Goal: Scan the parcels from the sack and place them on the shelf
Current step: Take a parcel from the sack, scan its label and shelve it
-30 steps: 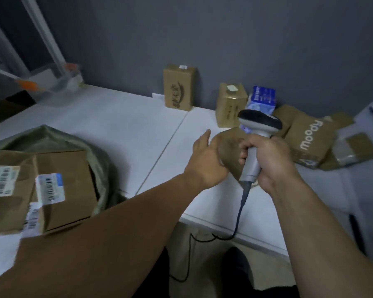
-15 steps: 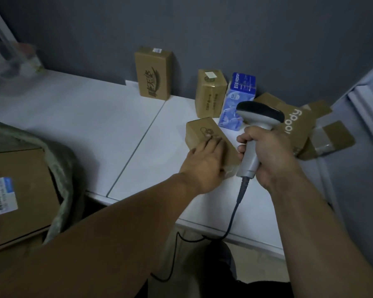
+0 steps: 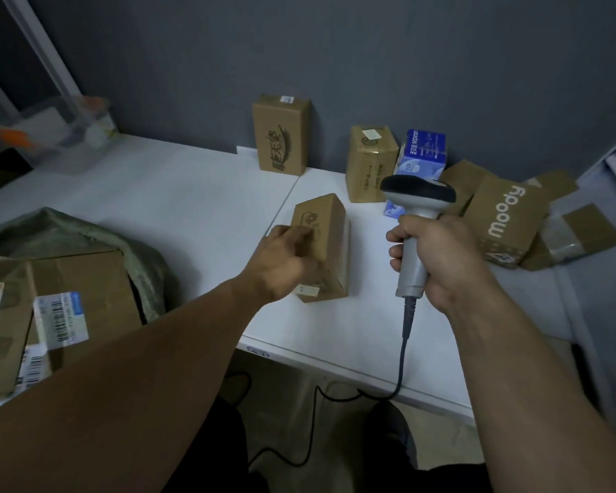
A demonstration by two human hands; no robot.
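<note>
In the head view, the box point(image 3: 329, 225) lay on the table point(image 3: 192, 208), its long axis running away from the person, the left hand point(image 3: 285, 257) against its left side with fingers curled, grip unclear, while the right hand point(image 3: 438, 257), just to its right, clenched the scanner point(image 3: 418, 192).

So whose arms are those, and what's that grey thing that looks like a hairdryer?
Those are a person's own arms. The camera sits on their head, so you see what they see. The right hand grips a barcode scanner with a cable; it reads parcel labels. The left hand is curled against a small brown box on the white table; I can't tell if it grips. More parcels sit near the wall, like the moody box. The green sack at the left holds labelled boxes.
</note>
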